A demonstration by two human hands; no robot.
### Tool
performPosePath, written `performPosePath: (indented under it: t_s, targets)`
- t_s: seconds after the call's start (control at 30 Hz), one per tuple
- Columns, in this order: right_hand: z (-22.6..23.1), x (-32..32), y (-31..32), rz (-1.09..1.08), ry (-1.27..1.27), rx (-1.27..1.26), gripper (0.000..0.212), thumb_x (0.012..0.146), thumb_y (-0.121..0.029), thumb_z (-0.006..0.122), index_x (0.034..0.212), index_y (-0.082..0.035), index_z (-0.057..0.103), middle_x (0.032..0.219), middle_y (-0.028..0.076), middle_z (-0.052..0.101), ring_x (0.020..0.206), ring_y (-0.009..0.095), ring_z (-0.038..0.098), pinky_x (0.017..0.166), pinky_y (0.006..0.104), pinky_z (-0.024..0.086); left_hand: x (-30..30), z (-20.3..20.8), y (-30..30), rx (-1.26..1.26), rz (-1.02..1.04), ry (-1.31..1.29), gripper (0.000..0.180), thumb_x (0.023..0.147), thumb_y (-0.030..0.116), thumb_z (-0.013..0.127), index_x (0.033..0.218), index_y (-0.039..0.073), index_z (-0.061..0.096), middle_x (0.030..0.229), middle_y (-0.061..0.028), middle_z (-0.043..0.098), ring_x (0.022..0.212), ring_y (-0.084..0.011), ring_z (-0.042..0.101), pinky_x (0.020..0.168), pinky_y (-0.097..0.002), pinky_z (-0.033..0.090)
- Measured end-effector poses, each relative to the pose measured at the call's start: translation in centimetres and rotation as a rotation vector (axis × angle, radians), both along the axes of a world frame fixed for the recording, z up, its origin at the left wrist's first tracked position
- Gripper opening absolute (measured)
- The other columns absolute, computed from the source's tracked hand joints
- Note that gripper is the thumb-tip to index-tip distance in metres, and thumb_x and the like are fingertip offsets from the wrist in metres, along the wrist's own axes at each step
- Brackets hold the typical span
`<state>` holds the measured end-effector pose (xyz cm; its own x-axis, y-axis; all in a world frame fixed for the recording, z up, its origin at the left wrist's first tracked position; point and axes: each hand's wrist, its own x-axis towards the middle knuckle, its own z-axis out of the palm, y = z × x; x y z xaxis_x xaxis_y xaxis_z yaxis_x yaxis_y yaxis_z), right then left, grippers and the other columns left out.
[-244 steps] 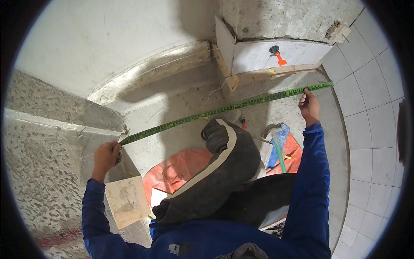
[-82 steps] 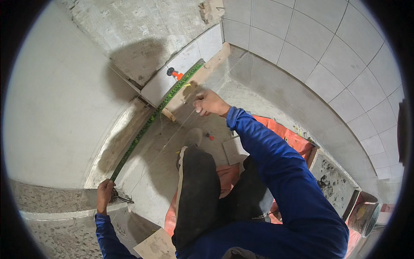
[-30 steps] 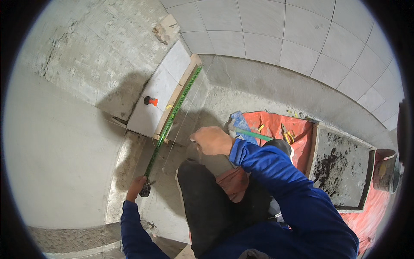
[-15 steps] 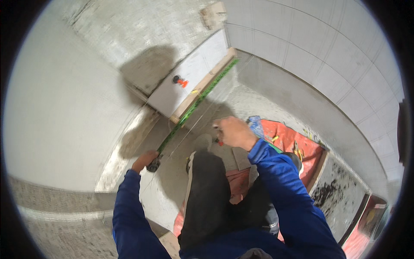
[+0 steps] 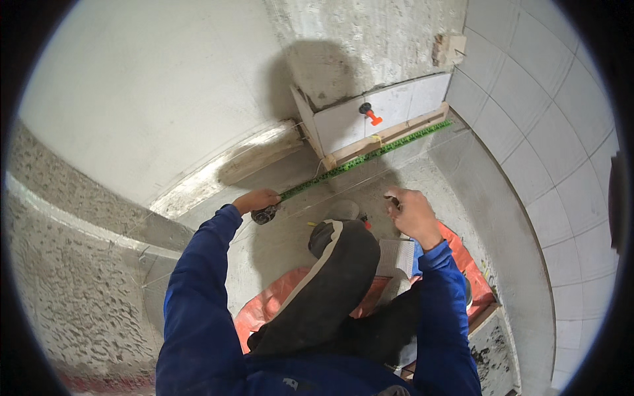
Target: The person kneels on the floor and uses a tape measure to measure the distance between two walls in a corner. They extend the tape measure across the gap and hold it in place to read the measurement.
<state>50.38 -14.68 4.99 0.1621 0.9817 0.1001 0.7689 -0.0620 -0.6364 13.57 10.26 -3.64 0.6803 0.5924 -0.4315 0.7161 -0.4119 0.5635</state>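
Note:
My left hand (image 5: 259,200) is closed around the black case of a tape measure (image 5: 264,214). From it the bright green blade (image 5: 360,160) runs out to the right, along a wooden batten (image 5: 396,132) under a row of white tiles (image 5: 386,111), ending near the tiled side wall. My right hand (image 5: 415,214) hovers to the right, below the blade and apart from it. Its fingers are curled together; something small and dark shows at the fingertips, too small to name. A black and orange tile-levelling clip (image 5: 371,114) sticks out from the tiles.
A thin string stretches across in front of the batten. Between the wall and my bent knee (image 5: 330,270) a pale round object (image 5: 343,210) rests on the floor. An orange-red sheet (image 5: 271,297) and a ribbed tile (image 5: 396,256) lie around my legs. A tiled wall (image 5: 522,132) bounds the right.
My view has turned, so the tiled ledge now appears farther right and more level. My left hand still grips the tape measure with its blade out; my right hand stays raised and curled.

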Motion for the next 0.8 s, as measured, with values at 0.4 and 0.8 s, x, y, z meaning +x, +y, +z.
performPosePath:
  t_s: [0.4, 0.8]
  targets:
    - [0.2, -1.7, -0.3, 0.010, 0.011, 0.020, 0.028, 0.075, -0.011, 0.063, 0.102, -0.005, 0.066, 0.087, 0.021, 0.067, 0.083, 0.040, 0.064, 0.075, 0.0456, 0.051, -1.8, 0.0, -1.6, 0.051, 0.128, 0.045, 0.036, 0.094, 0.033, 0.053, 0.097, 0.002, 0.071, 0.092, -0.0109, 0.070, 0.084, -0.0215, 0.063, 0.080, -0.0354, 0.048]
    - [0.0, -1.8, -0.8, 0.008, -0.023, 0.073, 0.025, 0.076, -0.008, 0.065, 0.100, -0.001, 0.065, 0.082, 0.022, 0.067, 0.077, 0.036, 0.067, 0.070, 0.0394, 0.052, -3.0, 1.0, -2.0, 0.108, 0.007, 0.040, 0.035, 0.092, 0.034, 0.052, 0.095, 0.005, 0.070, 0.096, -0.0140, 0.068, 0.088, -0.0278, 0.062, 0.080, -0.0388, 0.047]
